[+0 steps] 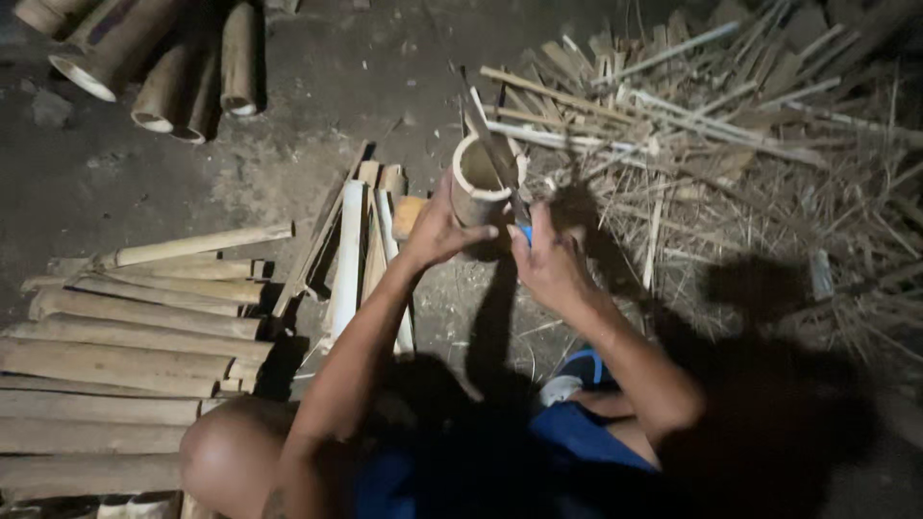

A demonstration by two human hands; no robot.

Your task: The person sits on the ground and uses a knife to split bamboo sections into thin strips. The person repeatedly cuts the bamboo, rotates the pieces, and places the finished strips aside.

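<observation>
While your left hand [437,231] wraps the side of an upright bamboo tube [481,183] at frame centre, steadying it on the floor, your right hand [548,264] closes around a blue-handled blade [500,159] laid across the tube's open rim, apparently to split it. Split slats [351,255] lie just left; whole poles [125,356] fill the lower left, shavings [731,144] the upper right.

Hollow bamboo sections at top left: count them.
4 show open ends: one large section at the far left, two leaning together in the middle, one at the right. A fifth is cut off by the frame corner; more may lie hidden.
</observation>
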